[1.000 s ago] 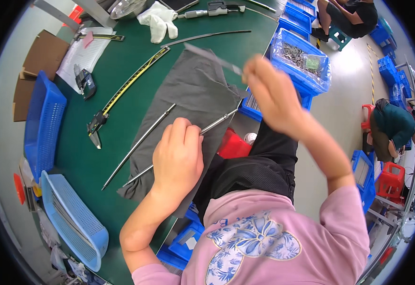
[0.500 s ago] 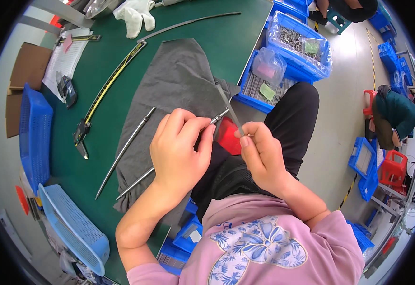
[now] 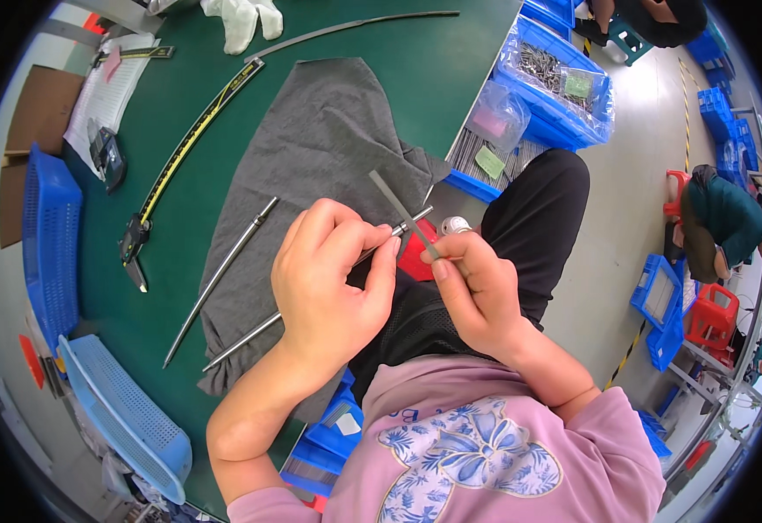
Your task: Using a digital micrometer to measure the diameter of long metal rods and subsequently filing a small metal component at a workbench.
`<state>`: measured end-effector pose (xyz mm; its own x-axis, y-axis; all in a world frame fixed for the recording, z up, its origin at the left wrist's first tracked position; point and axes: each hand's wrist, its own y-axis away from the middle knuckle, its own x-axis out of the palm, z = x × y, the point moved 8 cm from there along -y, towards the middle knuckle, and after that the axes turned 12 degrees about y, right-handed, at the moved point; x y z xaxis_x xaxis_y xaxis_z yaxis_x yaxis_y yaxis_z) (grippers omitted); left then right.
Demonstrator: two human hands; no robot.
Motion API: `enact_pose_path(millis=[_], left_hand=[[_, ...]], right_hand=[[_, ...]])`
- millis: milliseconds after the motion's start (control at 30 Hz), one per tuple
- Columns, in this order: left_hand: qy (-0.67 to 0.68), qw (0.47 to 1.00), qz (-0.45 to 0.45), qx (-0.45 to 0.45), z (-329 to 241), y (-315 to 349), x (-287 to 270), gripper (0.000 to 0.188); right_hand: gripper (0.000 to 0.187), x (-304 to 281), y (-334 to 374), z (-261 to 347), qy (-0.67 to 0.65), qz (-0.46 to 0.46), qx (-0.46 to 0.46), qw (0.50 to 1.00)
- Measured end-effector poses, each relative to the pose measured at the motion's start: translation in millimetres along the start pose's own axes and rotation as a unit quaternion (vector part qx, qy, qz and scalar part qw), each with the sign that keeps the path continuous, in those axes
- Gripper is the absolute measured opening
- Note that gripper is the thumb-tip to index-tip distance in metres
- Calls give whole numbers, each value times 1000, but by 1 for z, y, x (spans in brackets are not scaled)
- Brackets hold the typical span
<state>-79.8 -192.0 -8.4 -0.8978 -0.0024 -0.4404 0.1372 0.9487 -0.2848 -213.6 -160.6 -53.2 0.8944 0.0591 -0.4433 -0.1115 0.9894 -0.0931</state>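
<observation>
The left hand [image 3: 333, 283] pinches a slim metal rod [image 3: 243, 341] that slants from near left to far right over the grey cloth [image 3: 328, 139]. The right hand [image 3: 485, 292] holds a thin flat strip [image 3: 394, 202] across the rod's far end, contact unclear; a second rod [image 3: 221, 277] lies left, beyond it a caliper [image 3: 193, 139].

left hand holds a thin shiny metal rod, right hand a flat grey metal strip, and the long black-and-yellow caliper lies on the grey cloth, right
No: the head view shows the long black-and-yellow caliper on the green tabletop, beside the grey cloth. The left hand does hold a thin shiny metal rod, the right hand a flat grey metal strip.
</observation>
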Motion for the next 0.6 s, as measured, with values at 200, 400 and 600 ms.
enact_pose_path(millis=[200, 400, 600], left_hand=[[7, 1000, 2, 2, 0, -1, 1, 12], [15, 1000, -1, 22, 0, -1, 2, 14], [12, 999, -7, 35, -1, 1, 2, 15]], right_hand=[[9, 0, -3, 3, 33, 0, -20, 999], [11, -1, 3, 1, 33, -12, -24, 999], [11, 1, 1, 3, 44, -2, -14, 999]])
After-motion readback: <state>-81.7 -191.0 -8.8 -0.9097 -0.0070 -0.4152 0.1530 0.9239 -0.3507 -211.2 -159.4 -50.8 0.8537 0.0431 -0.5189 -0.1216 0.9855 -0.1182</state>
